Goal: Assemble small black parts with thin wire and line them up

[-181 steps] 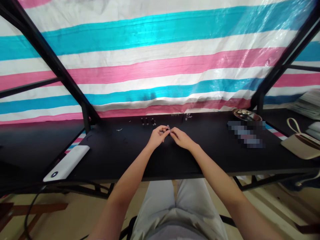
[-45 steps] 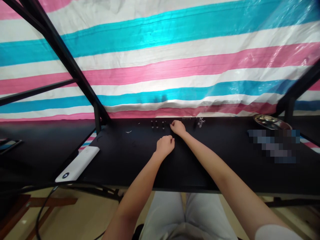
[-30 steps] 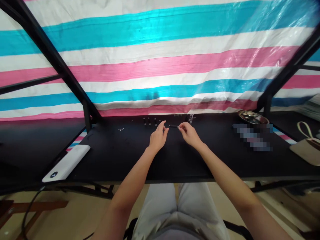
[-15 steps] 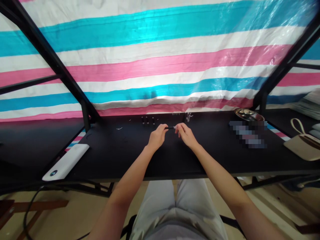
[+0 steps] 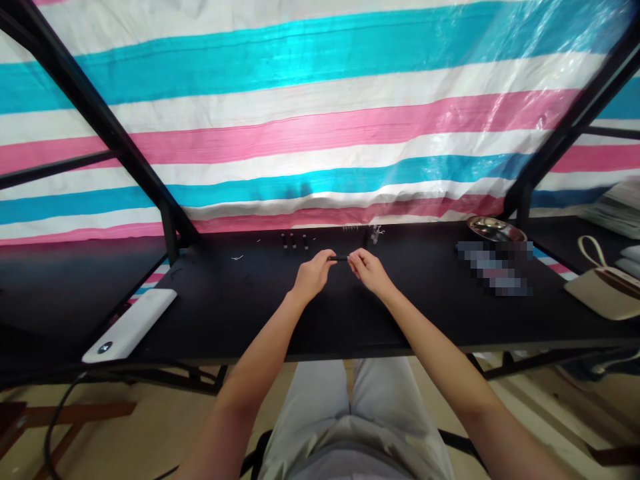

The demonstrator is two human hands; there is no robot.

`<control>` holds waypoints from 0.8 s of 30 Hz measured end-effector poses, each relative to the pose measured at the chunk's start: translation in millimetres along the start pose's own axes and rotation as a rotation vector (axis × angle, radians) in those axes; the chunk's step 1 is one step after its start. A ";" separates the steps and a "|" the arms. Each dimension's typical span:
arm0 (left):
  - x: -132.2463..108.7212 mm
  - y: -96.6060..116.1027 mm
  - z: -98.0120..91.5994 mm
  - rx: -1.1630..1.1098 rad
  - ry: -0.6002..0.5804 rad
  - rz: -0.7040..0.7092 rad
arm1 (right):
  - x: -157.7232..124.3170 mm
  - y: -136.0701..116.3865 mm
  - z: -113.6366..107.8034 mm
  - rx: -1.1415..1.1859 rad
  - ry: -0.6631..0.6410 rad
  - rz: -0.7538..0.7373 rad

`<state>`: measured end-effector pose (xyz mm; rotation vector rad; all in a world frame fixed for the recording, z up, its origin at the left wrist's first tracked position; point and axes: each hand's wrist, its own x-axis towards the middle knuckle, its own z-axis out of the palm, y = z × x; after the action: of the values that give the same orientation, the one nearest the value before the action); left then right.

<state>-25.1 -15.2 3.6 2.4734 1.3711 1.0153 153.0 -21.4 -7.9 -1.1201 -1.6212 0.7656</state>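
A small black tube (image 5: 340,259) is held level just above the black table (image 5: 225,300). My left hand (image 5: 313,275) pinches its left end between thumb and fingers. At the right end, the fingers of my right hand (image 5: 369,272) are closed on the tube's tip, which they mostly cover. Beyond my left hand, three similar short black tubes with pale ends (image 5: 293,241) are lined up on the table. A row of tiny pale pieces (image 5: 351,229) and a cluster of small clear pieces (image 5: 376,234) lie near the back edge.
A shiny metal bowl (image 5: 496,230) stands at the back right, beside a blurred-out item (image 5: 495,268). Farther right lies a beige pouch (image 5: 605,292). A white device with a round display (image 5: 131,327) rests at the left. Striped sheeting (image 5: 320,133) hangs behind the table.
Both hands keep hold of the black tube. The right fingers have shifted slightly at its right end, covering the pale part that showed before. The view has moved a little.
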 end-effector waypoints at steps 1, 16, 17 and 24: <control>0.2 -0.5 -0.4 0.000 -0.002 0.003 | -0.1 0.4 -0.2 -0.014 0.002 -0.008; 1.0 -0.9 -5.7 -0.007 -0.039 0.001 | -1.8 -3.5 -5.3 -0.109 -0.013 -0.030; 0.8 -0.4 -6.2 -0.008 -0.042 -0.003 | -2.0 -4.3 -5.4 -0.107 -0.013 -0.031; 0.3 3.6 -8.3 0.054 -0.054 0.013 | -2.9 -7.5 -5.5 -0.111 -0.023 -0.054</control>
<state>-27.6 -18.7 11.6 2.5318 1.3864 0.9188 156.2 -27.1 -0.7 -1.1445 -1.7236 0.6619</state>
